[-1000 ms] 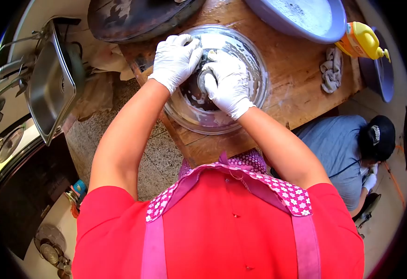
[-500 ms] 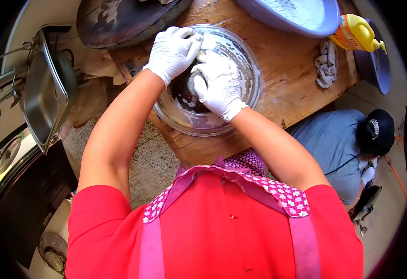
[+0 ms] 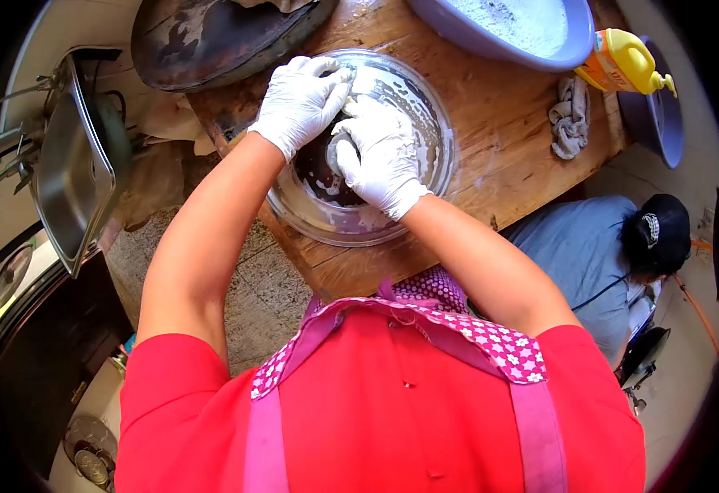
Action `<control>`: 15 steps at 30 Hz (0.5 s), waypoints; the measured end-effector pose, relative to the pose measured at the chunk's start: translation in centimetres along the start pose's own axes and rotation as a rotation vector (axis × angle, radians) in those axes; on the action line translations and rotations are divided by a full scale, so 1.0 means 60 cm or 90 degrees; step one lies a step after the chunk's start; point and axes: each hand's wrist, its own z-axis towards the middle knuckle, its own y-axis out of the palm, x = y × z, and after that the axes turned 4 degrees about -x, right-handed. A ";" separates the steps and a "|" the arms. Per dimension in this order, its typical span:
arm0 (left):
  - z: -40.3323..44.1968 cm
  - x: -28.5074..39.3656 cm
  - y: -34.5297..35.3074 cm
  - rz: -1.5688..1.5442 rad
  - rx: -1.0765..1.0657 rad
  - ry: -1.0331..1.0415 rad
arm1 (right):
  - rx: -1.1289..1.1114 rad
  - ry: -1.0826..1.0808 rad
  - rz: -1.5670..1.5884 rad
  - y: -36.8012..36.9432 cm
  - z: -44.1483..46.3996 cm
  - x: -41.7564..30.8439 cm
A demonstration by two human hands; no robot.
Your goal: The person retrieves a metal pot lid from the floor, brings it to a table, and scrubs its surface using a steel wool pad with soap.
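A round glass lid [image 3: 439, 123], streaked with white suds, lies on the wooden table, its darker middle showing between my hands. My left hand [image 3: 304, 103], in a white glove, is closed at the lid's upper left, with fingers curled at its rim. My right hand [image 3: 380, 156], also gloved, presses on the inner part of the lid. Its fingers are bent around a greyish pad [image 3: 334, 153] that shows only in part beside the thumb. The two hands nearly touch at the fingertips.
A purple basin [image 3: 569, 53] of sudsy water stands at the back right, beside a yellow bottle [image 3: 622, 62] and a crumpled rag [image 3: 570, 123]. A large blackened pan [image 3: 220, 41] sits at back left. A steel sink [image 3: 76, 172] is left; another person [image 3: 581, 255] bends at right.
My right hand has moved slightly left and down over the lid. My left hand stays at the rim. The whole view has shifted a little.
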 end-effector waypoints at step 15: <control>-0.083 -0.006 0.013 -0.035 0.117 -0.144 | 0.002 -0.029 0.000 0.010 -0.006 0.010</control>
